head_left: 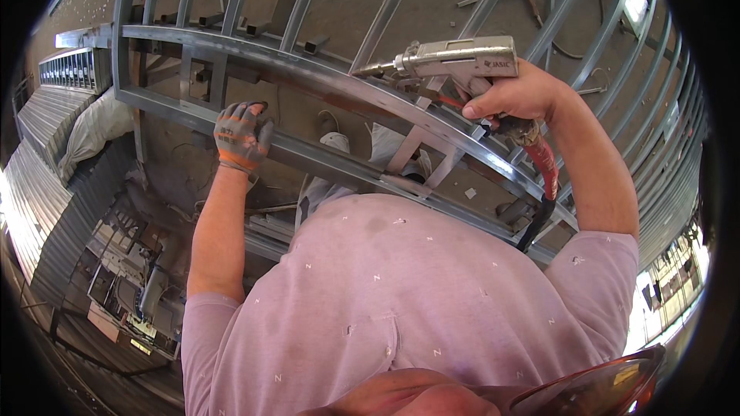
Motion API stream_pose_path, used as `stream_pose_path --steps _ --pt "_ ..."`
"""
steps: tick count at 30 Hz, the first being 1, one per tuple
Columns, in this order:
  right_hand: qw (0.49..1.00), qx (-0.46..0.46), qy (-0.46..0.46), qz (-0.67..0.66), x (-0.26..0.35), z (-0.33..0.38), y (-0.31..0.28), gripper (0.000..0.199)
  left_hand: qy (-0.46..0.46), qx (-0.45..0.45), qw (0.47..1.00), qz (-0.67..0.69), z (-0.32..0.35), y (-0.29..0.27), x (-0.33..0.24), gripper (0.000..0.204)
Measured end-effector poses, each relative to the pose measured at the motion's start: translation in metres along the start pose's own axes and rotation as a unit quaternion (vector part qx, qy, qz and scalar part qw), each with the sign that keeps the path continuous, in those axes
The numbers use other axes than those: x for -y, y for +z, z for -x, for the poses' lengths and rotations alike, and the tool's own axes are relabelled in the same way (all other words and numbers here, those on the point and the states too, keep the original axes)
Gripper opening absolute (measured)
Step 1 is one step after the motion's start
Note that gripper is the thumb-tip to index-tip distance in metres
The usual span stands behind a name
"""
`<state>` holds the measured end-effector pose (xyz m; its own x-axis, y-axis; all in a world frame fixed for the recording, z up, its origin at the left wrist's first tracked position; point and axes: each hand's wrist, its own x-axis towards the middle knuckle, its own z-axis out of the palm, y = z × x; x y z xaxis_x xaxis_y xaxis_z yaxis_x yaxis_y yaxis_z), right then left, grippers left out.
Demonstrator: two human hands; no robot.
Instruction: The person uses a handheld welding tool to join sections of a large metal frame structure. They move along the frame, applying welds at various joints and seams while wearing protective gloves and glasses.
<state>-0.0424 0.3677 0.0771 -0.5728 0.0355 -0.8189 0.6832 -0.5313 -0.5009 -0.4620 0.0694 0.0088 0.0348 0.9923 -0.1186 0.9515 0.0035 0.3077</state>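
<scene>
My right hand (520, 92), bare, is wrapped round the grip of a silver welding gun (455, 58). The gun's narrow nozzle points left, and its tip is at or just above the long upper rail of a steel tube frame (308, 68); whether they touch I cannot tell. A red and black cable (542, 166) runs down from the grip. On my left hand (245, 137) is a grey and orange work glove. Its fingers are curled over the lower steel tube (324, 156) of the same frame, left of the gun; the tube's underside there is hidden.
Parallel curved-looking steel bars (393, 11) extend away from the upper rail. Between the lower rails my shoes (330, 123) show on the floor. Corrugated metal sheets (54, 119) and a pale cloth bundle (96, 131) lie at left. Machinery (142, 289) stands at lower left.
</scene>
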Motion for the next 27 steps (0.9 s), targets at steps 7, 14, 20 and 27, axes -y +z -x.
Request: stream_pose_path --steps 7,14,20,27 --pt "1.0 0.001 -0.019 -0.001 -0.0043 -0.0018 -0.0011 0.049 -0.003 0.007 1.0 -0.003 -0.0014 -0.002 -0.0017 0.032" --pt "1.0 0.009 -0.005 0.003 -0.0041 -0.0013 -0.0018 0.052 0.003 -0.002 1.0 -0.009 -0.0024 -0.0029 -0.0039 0.032" --pt "1.0 -0.001 -0.009 0.025 -0.0023 -0.0004 -0.0006 0.049 0.01 0.001 1.0 -0.004 -0.0033 -0.0019 -0.0022 0.033" --pt "0.999 -0.021 -0.008 0.024 -0.0069 0.0007 0.0001 0.045 0.016 -0.003 1.0 -0.012 -0.0012 0.0001 0.0003 0.034"
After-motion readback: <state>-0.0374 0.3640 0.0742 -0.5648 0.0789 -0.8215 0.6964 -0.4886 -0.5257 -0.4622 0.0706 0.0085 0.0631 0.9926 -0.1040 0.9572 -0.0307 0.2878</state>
